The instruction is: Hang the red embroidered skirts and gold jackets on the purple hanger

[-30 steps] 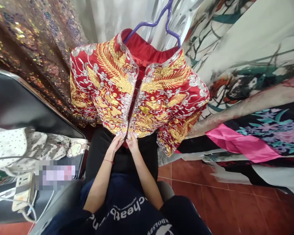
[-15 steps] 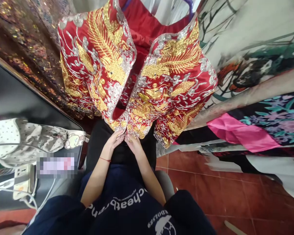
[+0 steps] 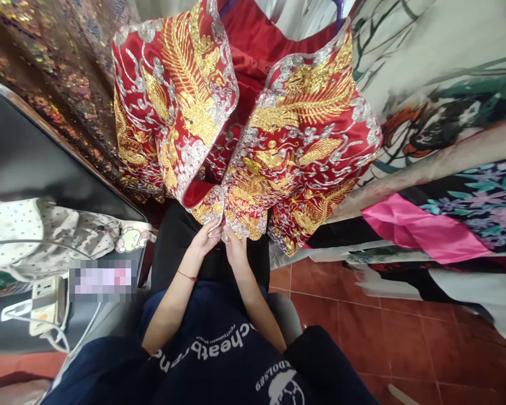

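Observation:
A red jacket [image 3: 274,146] with gold and silver embroidery hangs open at the neck on a purple hanger [image 3: 339,12] before me. At the bottom of its front, my left hand [image 3: 207,235] pinches one edge of the hem, thumb and fingers together. Right beside it, my right hand [image 3: 235,245] grips the facing edge, its fingertips partly hidden by the cloth. The two front panels meet just above my hands. A thin red cord circles my left wrist.
To the left, a black chair [image 3: 46,157] bears a dotted white cloth bag [image 3: 76,233], a power strip [image 3: 46,306] with white cables, and a blurred-out item. Sequined brown fabric [image 3: 59,84] hangs behind. Painted and floral cloths with a pink satin band [image 3: 425,228] hang at right above red floor tiles [image 3: 362,332].
The jacket and both hands sit slightly farther right in view. The left front panel's lower edge bows out more to the left. Both hands keep hold of the hem.

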Demonstrator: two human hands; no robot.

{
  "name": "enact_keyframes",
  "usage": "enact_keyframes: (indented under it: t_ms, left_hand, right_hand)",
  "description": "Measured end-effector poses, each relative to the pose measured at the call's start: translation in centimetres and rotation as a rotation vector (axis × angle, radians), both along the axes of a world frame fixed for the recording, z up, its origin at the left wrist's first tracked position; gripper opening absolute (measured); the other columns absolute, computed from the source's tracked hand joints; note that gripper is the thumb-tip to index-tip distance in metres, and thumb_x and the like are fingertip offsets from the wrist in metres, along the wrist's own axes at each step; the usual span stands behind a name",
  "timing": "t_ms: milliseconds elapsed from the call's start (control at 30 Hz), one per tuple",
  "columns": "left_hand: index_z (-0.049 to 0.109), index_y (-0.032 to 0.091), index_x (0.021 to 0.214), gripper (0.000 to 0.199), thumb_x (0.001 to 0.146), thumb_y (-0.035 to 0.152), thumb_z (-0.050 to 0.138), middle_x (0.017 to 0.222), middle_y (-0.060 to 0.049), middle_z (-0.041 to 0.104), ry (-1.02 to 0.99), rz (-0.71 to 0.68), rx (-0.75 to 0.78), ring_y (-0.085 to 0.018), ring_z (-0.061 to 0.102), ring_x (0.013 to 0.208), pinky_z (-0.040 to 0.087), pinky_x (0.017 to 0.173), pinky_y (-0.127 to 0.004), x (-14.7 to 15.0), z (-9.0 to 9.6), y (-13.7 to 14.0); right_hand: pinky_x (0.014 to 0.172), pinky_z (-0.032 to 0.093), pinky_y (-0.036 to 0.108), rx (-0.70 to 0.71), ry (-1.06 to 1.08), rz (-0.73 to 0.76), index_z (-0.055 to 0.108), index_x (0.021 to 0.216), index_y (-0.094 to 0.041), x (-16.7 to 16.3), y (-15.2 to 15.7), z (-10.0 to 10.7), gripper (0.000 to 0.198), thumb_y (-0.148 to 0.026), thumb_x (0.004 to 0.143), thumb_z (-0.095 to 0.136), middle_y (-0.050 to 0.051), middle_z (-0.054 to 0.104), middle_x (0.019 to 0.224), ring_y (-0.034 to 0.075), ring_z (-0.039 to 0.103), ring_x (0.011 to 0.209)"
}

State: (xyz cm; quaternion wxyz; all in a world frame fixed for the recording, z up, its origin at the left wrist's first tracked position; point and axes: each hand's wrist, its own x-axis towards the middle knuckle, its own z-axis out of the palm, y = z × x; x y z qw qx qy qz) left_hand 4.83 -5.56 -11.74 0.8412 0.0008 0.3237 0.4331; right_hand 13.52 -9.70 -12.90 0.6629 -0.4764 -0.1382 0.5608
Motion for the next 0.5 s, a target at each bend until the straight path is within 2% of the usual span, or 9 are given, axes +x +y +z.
enact_keyframes:
  t_ms: [200, 367, 500]
  left_hand:
    - [0.038, 0.016, 0.054, 0.046, 0.091, 0.008, 0.063, 0.043, 0.01, 0.024, -0.007, 0.003, -0.008, 0.0, 0.025, 0.035, 0.023, 0.036, -0.009, 0.49, 0.06, 0.0]
    - [0.035, 0.017, 0.053, 0.05, 0.089, 0.01, 0.067, 0.044, 0.01, 0.023, 0.019, 0.011, -0.004, 0.0, 0.025, 0.036, 0.023, 0.037, -0.009, 0.26, -0.1, 0.11]
    - [0.036, 0.016, 0.051, 0.049, 0.089, 0.01, 0.067, 0.042, 0.01, 0.026, 0.041, 0.013, 0.005, 0.0, 0.025, 0.036, 0.024, 0.037, -0.01, -0.1, -0.25, 0.07]
  right_hand:
    - [0.091, 0.059, 0.033, 0.011, 0.008, -0.035, 0.068, 0.107, -0.027, 0.42, 0.0, 0.08, 0.056, -0.033, 0.056, 0.09, 0.001, 0.075, 0.112, 0.019, 0.07, 0.106]
    - [0.072, 0.057, 0.029, -0.038, -0.063, -0.006, 0.066, 0.109, -0.025, 0.31, 0.11, 0.06, 0.06, -0.039, 0.055, 0.089, 0.0, 0.074, 0.096, 0.019, 0.069, 0.094]
    - [0.067, 0.055, 0.029, -0.037, -0.116, -0.003, 0.065, 0.108, -0.024, -0.18, 0.15, -0.12, 0.06, -0.042, 0.056, 0.088, 0.001, 0.073, 0.091, 0.019, 0.068, 0.09]
